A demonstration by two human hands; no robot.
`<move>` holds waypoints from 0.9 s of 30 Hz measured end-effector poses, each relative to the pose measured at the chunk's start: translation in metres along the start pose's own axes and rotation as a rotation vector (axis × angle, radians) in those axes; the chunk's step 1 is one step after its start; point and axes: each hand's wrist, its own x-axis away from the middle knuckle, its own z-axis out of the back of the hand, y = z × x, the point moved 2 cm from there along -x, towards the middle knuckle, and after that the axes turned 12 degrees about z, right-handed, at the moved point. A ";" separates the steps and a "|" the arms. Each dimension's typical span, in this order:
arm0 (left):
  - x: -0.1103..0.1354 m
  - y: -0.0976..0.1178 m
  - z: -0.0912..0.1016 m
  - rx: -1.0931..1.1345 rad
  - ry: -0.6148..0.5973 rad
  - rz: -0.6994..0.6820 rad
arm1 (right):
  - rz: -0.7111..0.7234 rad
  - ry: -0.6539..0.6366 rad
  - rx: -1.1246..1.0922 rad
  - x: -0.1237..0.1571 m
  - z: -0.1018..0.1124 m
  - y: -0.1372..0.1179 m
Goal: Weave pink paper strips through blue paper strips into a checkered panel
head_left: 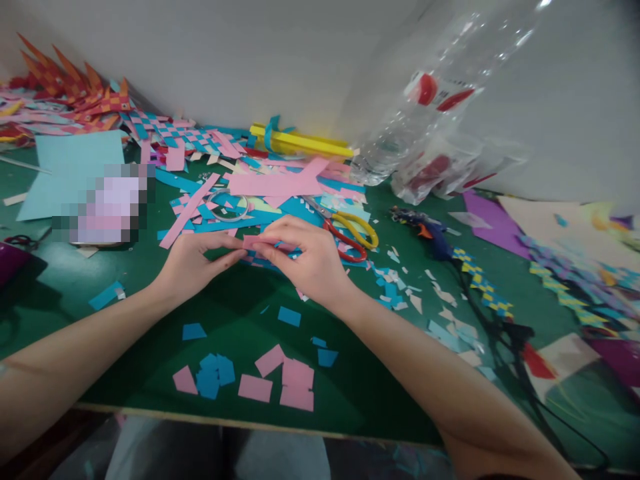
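A small pink paper piece (251,243) is pinched between my two hands above the green table. My left hand (203,260) grips its left end between thumb and forefinger. Thumb and fingers of my right hand (305,257) close on its right part and cover some of it. Just right of that hand lie scissors (367,233) with red and yellow handles. A roll of clear tape (227,205) rests beyond my left hand. Nearer to me are loose pink paper pieces (297,383) and blue paper pieces (215,375).
Paper strips and scraps (280,183) pile up along the wall. A large clear plastic bottle (425,100) stands at the back right. A blurred-out phone-like object (107,210) lies left on a light blue sheet (75,157). Woven paper strips (480,280) and a dark cable (525,373) lie right.
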 end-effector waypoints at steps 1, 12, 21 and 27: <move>0.000 0.000 0.000 0.007 -0.004 -0.003 | -0.004 -0.002 -0.004 0.000 0.000 0.000; -0.003 -0.006 0.007 0.014 0.086 0.067 | -0.053 0.077 -0.017 -0.002 0.005 0.005; -0.013 -0.020 0.016 0.085 0.207 0.220 | -0.386 0.038 -0.374 0.011 -0.006 0.061; -0.010 -0.014 0.012 0.030 0.180 0.196 | -0.380 0.085 -0.366 0.014 -0.013 0.065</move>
